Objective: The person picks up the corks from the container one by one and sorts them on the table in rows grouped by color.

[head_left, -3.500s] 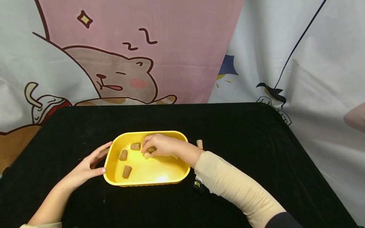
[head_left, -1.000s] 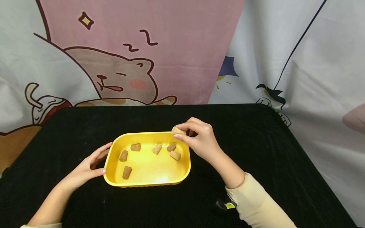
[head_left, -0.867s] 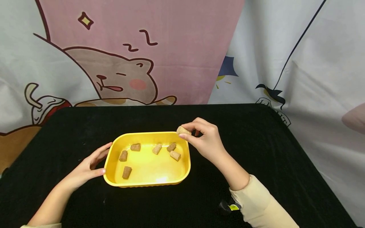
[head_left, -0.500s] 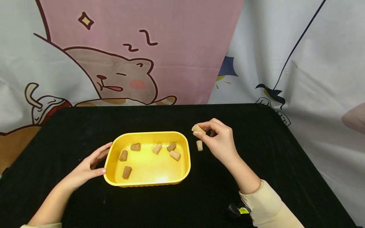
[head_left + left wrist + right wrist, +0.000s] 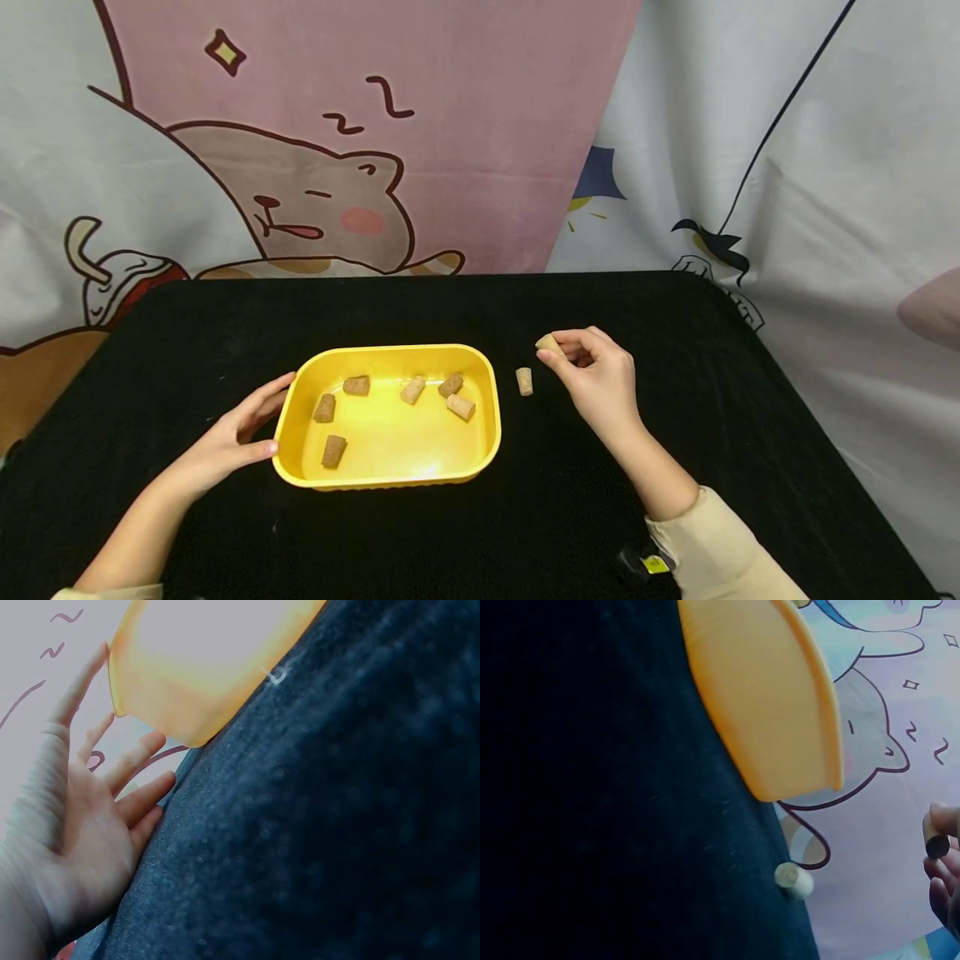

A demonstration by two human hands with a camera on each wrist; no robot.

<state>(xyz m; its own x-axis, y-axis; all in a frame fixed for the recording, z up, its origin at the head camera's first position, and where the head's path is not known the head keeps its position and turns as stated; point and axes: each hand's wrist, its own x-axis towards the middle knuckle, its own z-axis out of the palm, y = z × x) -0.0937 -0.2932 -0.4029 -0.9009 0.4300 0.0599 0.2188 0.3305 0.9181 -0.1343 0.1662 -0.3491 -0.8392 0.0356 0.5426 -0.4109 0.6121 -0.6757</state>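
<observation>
The right hand (image 5: 600,375) pinches a light tan, tapered cork stopper (image 5: 550,343) between thumb and fingers, above the black cloth-covered tabletop (image 5: 420,542). Just left of that hand, a second light tan cork stopper (image 5: 524,381) rests on the cloth, outside the yellow, round-cornered plastic tray (image 5: 390,442). The left hand (image 5: 232,429) has its fingers spread, with thumb and fingertips against the tray's near end. Inside, closest to the left hand, lie three brown cork stoppers (image 5: 324,408), apart from one another. Toward the right hand's end are two pale cork stoppers (image 5: 461,407) and a darker cork stopper (image 5: 450,385); whether this one touches the pale one beside it, I cannot tell. Beyond both hands hangs a cartoon-printed fabric backdrop (image 5: 480,167).
</observation>
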